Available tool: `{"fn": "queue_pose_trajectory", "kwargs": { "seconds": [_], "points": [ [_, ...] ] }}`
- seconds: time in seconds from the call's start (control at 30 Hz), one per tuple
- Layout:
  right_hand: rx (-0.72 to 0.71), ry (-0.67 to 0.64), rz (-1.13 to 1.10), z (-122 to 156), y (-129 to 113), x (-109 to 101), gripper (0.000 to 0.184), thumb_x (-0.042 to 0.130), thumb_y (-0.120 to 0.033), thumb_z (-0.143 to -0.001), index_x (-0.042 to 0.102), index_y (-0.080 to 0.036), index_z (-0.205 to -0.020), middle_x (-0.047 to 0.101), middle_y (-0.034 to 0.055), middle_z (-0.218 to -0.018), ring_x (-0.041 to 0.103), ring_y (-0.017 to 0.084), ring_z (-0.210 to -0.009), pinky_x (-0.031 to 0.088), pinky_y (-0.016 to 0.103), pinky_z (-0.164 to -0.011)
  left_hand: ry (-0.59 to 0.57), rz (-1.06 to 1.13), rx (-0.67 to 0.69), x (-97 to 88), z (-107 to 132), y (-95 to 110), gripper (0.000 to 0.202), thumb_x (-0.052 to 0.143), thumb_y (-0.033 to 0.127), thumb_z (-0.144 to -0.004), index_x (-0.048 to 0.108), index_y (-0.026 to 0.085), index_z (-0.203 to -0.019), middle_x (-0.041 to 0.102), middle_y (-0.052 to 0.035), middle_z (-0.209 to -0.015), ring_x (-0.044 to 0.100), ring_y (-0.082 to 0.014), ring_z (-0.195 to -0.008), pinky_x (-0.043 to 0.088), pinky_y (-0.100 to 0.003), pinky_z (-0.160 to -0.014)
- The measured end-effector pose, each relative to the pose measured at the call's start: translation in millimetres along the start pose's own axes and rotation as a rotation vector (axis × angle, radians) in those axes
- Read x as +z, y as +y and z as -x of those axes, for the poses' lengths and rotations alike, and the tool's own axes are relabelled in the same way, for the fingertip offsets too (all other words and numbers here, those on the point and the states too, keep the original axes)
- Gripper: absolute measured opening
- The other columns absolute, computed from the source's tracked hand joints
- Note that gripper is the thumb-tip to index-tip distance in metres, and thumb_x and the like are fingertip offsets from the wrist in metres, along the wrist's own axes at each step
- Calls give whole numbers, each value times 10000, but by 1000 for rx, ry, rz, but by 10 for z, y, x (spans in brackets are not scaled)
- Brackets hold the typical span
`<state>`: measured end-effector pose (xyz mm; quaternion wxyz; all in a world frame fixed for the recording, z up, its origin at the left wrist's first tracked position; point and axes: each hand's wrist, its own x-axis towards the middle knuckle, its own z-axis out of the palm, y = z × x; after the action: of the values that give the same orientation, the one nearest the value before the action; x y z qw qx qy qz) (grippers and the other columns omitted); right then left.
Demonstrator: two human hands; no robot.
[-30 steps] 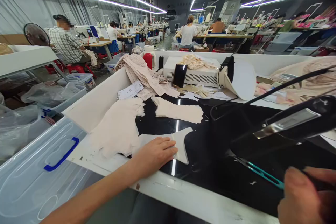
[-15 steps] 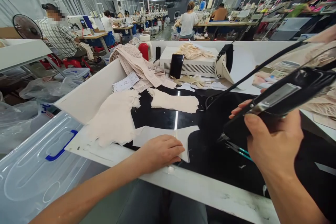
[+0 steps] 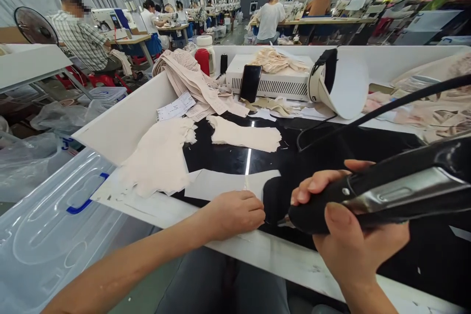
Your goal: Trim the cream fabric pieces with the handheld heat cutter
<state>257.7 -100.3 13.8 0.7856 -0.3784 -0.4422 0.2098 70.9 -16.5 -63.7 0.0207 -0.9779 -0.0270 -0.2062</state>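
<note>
"Black tops the table (image 3: 423, 265); what's biggest on it?"
"Bulky tool (image 3: 405, 196), slanted, gripped by the right hand (image 3: 362, 243)."
"Around it?"
"Cream stack (image 3: 158, 157) at left. Left hand (image 3: 235, 213) bends over a pale panel (image 3: 213, 184) near the front edge; pinching or not, can't tell."
"Room?"
"Bare black between panel and smaller stack (image 3: 245, 134)."

Pale piece (image 3: 215, 185): flat on the black counter (image 3: 228, 159), elongated, right end flared, partly covered by your left hand (image 3: 233, 212).
Black tool (image 3: 401, 195): gripped in your right hand (image 3: 362, 248), silvery strip along its body, narrow tip pointing towards your left hand.
</note>
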Motion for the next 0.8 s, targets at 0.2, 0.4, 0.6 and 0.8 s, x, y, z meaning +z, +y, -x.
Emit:
{"fn": "queue_pose_trajectory", "kwargs": {
  "seconds": [0.2,0.4,0.6,0.8],
  "points": [
    [11,26,-45,67,37,119,515,1034,-464,-871,715,-278,-1231,738,-48,-814,703,185,-583,651,342,-525,119,143,-57,8,15,5,251,602,172,-1216,777,148,-1037,856,-49,-1043,806,-197,-1002,657,-315,-1035],
    [-6,67,-58,71,98,178,499,1019,-420,-863,712,-283,-1233,727,-46,-822,685,192,-596,622,349,-522,57,262,-139,10,48,-5,232,605,224,-1235,813,158,-1155,891,-76,-1158,825,-212,-1116,661,-331,-1080],
    [0,62,-44,60,133,186,492,1017,-429,-862,714,-291,-1225,727,-50,-819,684,197,-596,640,376,-553,32,294,-125,-13,41,-20,294,562,221,-1249,820,165,-1120,895,-73,-1207,827,-222,-1145,652,-346,-1115],
    [0,46,-36,64,113,181,511,1030,-435,-854,704,-290,-1219,721,-52,-808,684,192,-587,636,358,-527,23,392,-199,-19,55,-20,278,561,268,-1263,813,154,-1237,890,-90,-1244,826,-237,-1190,651,-355,-1115]
  ]
}}
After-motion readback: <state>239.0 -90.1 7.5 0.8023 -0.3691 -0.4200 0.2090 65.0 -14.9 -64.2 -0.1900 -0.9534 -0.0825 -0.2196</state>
